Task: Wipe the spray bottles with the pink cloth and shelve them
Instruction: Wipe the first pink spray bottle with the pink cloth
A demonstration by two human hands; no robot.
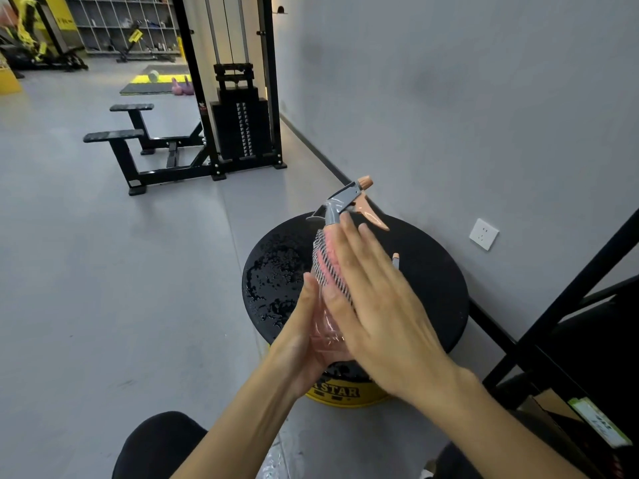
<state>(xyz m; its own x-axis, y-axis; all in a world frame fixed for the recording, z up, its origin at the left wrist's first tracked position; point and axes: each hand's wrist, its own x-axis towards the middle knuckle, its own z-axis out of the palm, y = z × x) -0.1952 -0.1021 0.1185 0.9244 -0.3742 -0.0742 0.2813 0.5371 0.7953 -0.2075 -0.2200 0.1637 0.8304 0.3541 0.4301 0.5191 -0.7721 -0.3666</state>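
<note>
A clear pinkish spray bottle point(326, 326) with a grey head and peach trigger is held tilted over a round black stool top point(432, 271). My left hand point(304, 333) cups its base from below, fingers curled round it. My right hand point(377, 299) lies flat with straight fingers across the bottle's body, pressing the pink cloth point(328, 261) with its grey striped edge against it. The nozzle tip of a second spray bottle point(396, 259) peeks out behind my right hand; the rest of it is hidden.
The stool top is wet on its left side, above a yellow base point(342, 395). A black shelf frame point(567, 305) stands at the right against the grey wall, which carries a white socket point(483, 234). A cable weight machine point(242, 126) stands beyond on the grey floor.
</note>
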